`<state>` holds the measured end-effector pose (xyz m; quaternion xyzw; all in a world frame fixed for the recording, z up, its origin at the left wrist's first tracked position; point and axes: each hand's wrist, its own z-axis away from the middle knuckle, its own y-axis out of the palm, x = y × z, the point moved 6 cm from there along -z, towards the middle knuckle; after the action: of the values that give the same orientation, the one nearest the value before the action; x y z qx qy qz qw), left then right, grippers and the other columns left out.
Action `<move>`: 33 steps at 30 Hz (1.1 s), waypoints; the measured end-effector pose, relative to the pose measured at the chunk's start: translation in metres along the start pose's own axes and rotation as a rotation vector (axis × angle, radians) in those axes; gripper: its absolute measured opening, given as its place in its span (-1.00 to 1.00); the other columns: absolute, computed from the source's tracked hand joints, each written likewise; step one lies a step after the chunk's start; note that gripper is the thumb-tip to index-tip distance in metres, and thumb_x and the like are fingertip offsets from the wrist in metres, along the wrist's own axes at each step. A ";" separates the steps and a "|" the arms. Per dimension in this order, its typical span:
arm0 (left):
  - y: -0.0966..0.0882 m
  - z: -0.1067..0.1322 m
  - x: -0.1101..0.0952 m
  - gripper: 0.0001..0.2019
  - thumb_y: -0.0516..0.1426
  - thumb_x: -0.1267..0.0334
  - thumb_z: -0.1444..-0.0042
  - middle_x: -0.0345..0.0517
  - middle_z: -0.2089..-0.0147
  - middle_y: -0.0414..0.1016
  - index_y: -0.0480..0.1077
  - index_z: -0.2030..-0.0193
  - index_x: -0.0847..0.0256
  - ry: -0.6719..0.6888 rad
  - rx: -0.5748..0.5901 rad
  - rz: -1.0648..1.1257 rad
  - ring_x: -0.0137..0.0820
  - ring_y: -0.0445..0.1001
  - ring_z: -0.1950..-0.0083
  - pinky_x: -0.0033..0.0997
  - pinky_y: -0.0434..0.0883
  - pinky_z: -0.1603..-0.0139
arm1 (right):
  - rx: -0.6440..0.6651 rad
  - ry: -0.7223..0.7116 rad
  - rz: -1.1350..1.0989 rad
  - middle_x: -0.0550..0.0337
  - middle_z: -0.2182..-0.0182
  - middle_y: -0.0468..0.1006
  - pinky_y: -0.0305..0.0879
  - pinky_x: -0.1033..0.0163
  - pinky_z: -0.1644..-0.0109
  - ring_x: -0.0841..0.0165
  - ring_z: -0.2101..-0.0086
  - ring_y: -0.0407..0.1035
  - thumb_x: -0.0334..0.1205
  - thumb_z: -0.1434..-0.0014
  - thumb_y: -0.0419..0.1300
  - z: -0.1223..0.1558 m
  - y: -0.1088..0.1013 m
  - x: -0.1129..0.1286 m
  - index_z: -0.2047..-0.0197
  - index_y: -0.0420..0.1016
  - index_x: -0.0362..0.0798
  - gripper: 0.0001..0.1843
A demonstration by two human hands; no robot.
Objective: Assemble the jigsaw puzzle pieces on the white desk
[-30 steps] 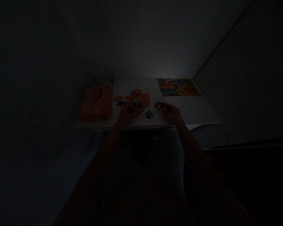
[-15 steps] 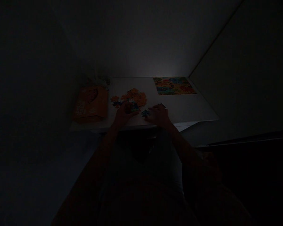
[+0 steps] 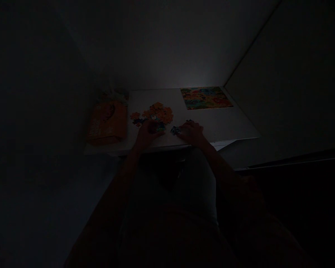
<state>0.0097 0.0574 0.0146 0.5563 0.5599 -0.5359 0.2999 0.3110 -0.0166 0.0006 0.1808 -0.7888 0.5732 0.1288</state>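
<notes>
The view is very dark. My left hand (image 3: 145, 136) is at the near side of the white table, its fingers curled round a green and blue jigsaw puzzle piece (image 3: 160, 127). My right hand (image 3: 193, 134) rests to the right of it, thumb and fingers closed at a blue and white puzzle piece (image 3: 175, 130). Another dark piece (image 3: 190, 121) shows just beyond the right fingers, partly covered. Behind my left hand lies a loose pile of mostly orange puzzle pieces (image 3: 164, 113), with a few dark blue ones at its left.
An orange puzzle box (image 3: 107, 124) stands at the table's left end, with crumpled clear plastic (image 3: 114, 93) behind it. A colourful animal picture sheet (image 3: 208, 98) lies at the back right. Walls rise behind the table (image 3: 226, 124) and on its right.
My right hand has shifted slightly right and away from me, and the blue and white piece at its fingers has moved and turned. My left hand stays nearly where it was.
</notes>
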 end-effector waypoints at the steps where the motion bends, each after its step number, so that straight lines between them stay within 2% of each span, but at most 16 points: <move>1: 0.000 0.000 -0.001 -0.25 0.72 -0.04 -0.01 0.10 -0.18 0.76 0.63 -0.24 0.19 0.009 0.005 -0.006 -0.17 0.69 -0.06 -0.14 0.69 -0.14 | -0.008 0.005 0.011 -0.29 -0.48 0.66 0.34 -0.47 -0.51 -0.34 -0.49 0.43 0.35 -0.54 0.49 0.001 0.000 0.000 -0.35 0.85 0.10 -0.40; 7: 0.002 0.000 0.001 -0.27 0.73 0.00 0.03 0.09 -0.16 0.77 0.65 -0.23 0.17 -0.005 0.010 -0.045 -0.23 0.63 0.06 -0.19 0.65 -0.02 | -0.024 -0.050 0.048 -0.25 -0.48 0.66 0.35 -0.49 -0.51 -0.36 -0.48 0.45 0.31 -0.61 0.41 0.003 0.001 0.008 -0.44 0.83 0.15 -0.43; 10: 0.003 0.004 -0.003 -0.29 0.74 0.01 -0.03 0.07 -0.15 0.74 0.67 -0.24 0.16 0.061 0.030 -0.125 -0.24 0.60 0.07 -0.18 0.64 -0.03 | -0.037 -0.014 0.056 -0.24 -0.46 0.66 0.41 -0.48 -0.47 -0.33 -0.43 0.49 0.30 -0.62 0.40 0.000 -0.005 -0.007 -0.38 0.87 0.17 -0.47; 12: 0.011 0.007 -0.009 -0.34 0.74 0.04 -0.07 0.06 -0.15 0.72 0.68 -0.23 0.14 0.132 0.067 -0.222 -0.17 0.63 0.00 -0.11 0.65 -0.14 | -0.056 0.023 0.056 -0.26 -0.42 0.67 0.45 -0.49 -0.45 -0.32 -0.38 0.53 0.33 -0.61 0.38 -0.002 -0.013 -0.025 -0.36 0.88 0.14 -0.44; 15: 0.036 0.011 -0.026 -0.36 0.79 0.08 -0.03 0.12 -0.18 0.71 0.69 -0.16 0.12 0.228 0.103 -0.403 0.05 0.67 -0.26 0.09 0.60 -0.44 | -0.098 0.026 0.017 -0.27 -0.35 0.68 0.51 -0.50 -0.46 -0.29 -0.31 0.57 0.44 -0.60 0.34 -0.005 -0.026 -0.054 -0.32 0.89 0.13 -0.36; 16: 0.047 0.011 -0.033 -0.36 0.80 0.08 -0.02 0.15 -0.21 0.70 0.70 -0.14 0.13 0.242 0.076 -0.459 0.13 0.65 -0.34 0.14 0.56 -0.51 | -0.114 0.015 -0.005 -0.27 -0.33 0.68 0.52 -0.48 -0.48 -0.27 -0.30 0.57 0.47 -0.59 0.33 -0.005 -0.030 -0.062 -0.31 0.90 0.14 -0.34; 19: 0.087 0.008 -0.052 -0.38 0.73 -0.01 -0.20 0.27 -0.38 0.65 0.74 -0.28 0.13 0.254 0.059 -0.587 0.24 0.55 -0.53 0.25 0.43 -0.67 | -0.163 0.005 -0.058 -0.28 -0.27 0.69 0.53 -0.43 -0.54 -0.22 -0.29 0.58 0.50 -0.59 0.31 -0.007 -0.036 -0.079 -0.29 0.90 0.11 -0.31; 22: 0.124 0.004 -0.061 -0.32 0.66 -0.12 -0.31 0.39 -0.51 0.57 0.74 -0.42 0.19 0.224 0.141 -0.699 0.32 0.47 -0.61 0.33 0.35 -0.73 | -0.206 0.000 -0.074 -0.33 -0.25 0.71 0.51 -0.44 -0.57 -0.24 -0.31 0.59 0.42 -0.60 0.32 -0.005 -0.037 -0.080 -0.35 0.87 0.02 -0.30; 24: 0.131 0.000 -0.061 -0.17 0.64 -0.17 -0.33 0.43 -0.59 0.51 0.66 -0.59 0.21 0.227 0.144 -0.730 0.38 0.41 -0.66 0.38 0.27 -0.78 | -0.215 -0.026 -0.052 -0.34 -0.33 0.71 0.47 -0.46 -0.58 -0.27 -0.37 0.57 0.37 -0.62 0.34 -0.002 -0.038 -0.073 -0.42 0.83 0.01 -0.32; 25: 0.127 -0.002 -0.058 -0.11 0.63 -0.18 -0.35 0.44 -0.63 0.48 0.61 -0.66 0.20 0.231 0.126 -0.730 0.40 0.38 -0.67 0.42 0.23 -0.79 | -0.207 -0.040 -0.034 -0.32 -0.41 0.70 0.44 -0.48 -0.59 -0.29 -0.40 0.55 0.35 -0.62 0.35 0.000 -0.037 -0.068 -0.47 0.82 0.04 -0.32; 27: 0.105 -0.006 -0.048 -0.10 0.58 -0.14 -0.40 0.45 -0.70 0.42 0.53 -0.73 0.17 0.222 0.051 -0.709 0.45 0.33 -0.71 0.49 0.15 -0.82 | -0.167 -0.069 0.000 -0.22 -0.55 0.65 0.40 -0.53 -0.58 -0.34 -0.48 0.51 0.36 -0.62 0.40 0.003 -0.035 -0.060 -0.53 0.79 0.15 -0.33; 30: 0.046 -0.011 -0.021 -0.14 0.57 -0.07 -0.36 0.46 -0.78 0.34 0.53 -0.70 0.15 0.131 -0.153 -0.674 0.56 0.22 -0.77 0.65 0.03 -0.83 | -0.074 -0.113 0.022 -0.09 -0.63 0.61 0.40 -0.52 -0.58 -0.34 -0.54 0.49 0.34 -0.60 0.47 0.005 -0.029 -0.052 -0.56 0.78 0.28 -0.36; 33: -0.005 -0.016 0.002 -0.20 0.53 -0.06 -0.38 0.43 -0.76 0.39 0.56 -0.66 0.12 0.084 -0.183 -0.686 0.53 0.19 -0.80 0.65 0.04 -0.82 | -0.025 -0.148 0.045 -0.07 -0.64 0.61 0.41 -0.49 -0.62 -0.29 -0.58 0.48 0.30 -0.61 0.46 0.004 -0.024 -0.051 -0.55 0.81 0.31 -0.41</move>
<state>0.0087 0.0737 0.0177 0.3283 0.7717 -0.5295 0.1280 0.3671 -0.0199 -0.0012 0.2031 -0.8071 0.5511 0.0594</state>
